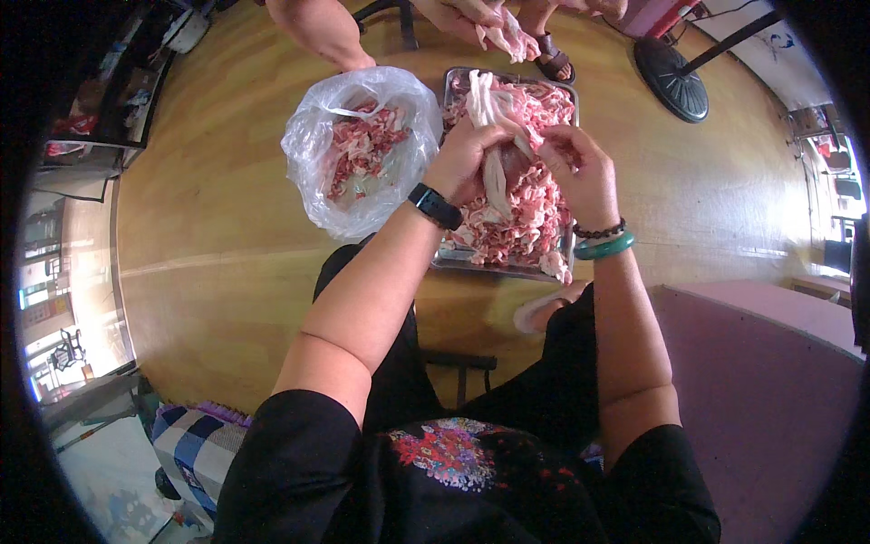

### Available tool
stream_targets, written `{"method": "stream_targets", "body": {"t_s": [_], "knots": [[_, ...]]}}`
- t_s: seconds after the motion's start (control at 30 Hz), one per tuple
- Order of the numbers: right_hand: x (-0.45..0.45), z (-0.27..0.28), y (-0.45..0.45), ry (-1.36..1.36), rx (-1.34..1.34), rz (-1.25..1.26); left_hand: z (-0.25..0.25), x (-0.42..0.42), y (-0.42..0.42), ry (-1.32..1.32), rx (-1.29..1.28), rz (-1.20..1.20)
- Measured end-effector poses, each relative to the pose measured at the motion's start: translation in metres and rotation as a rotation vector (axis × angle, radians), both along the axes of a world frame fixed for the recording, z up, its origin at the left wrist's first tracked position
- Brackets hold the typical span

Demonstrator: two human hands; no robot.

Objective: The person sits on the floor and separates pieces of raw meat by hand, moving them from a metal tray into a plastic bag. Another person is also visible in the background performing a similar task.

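Pink and whitish raw meat pieces [544, 197] are heaped in a rectangular metal tray [489, 269] on the floor. Above the heap, my left hand [469, 160], with a black watch on the wrist, grips a long pale strip of raw meat or fat [481, 98] whose ends hang out on both sides. My right hand [584, 170], wearing a green bangle and a dark bead bracelet, pinches the right part of the same piece between thumb and fingers. Left of the tray stands an open clear plastic bag [306, 146] with more raw meat pieces [367, 146] inside.
Across the tray, another person's hands [469, 20] hold a piece of raw meat [506, 37]; their sandalled foot [557, 61] is behind the tray. A round black stand base [671, 78] is at the upper right, a pink panel [747, 381] at the lower right, dark shelving [129, 95] at the left.
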State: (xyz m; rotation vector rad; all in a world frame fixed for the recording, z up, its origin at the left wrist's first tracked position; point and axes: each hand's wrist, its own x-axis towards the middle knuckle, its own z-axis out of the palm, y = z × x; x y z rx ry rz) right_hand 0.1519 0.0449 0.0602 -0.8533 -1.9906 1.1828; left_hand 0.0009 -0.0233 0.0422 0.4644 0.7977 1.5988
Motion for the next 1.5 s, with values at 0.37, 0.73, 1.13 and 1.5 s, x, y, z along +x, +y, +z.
{"method": "stream_targets", "body": {"t_s": [0.37,0.73,1.13,1.5], "knots": [[0.018,0.005,0.017,0.589,-0.536,-0.166,-0.006,0.006,0.001,0.26,-0.011,-0.07],[0.011,-0.006,0.005,-0.205,0.2,-0.037,-0.038,-0.002,0.0,0.27,0.035,0.011],[-0.007,0.0,-0.019,-0.105,0.108,0.095,-0.049,0.001,0.006,0.574,0.121,-0.034],[0.006,-0.017,0.004,0.121,0.016,0.136,-0.023,0.007,0.002,0.118,-0.022,-0.059]]}}
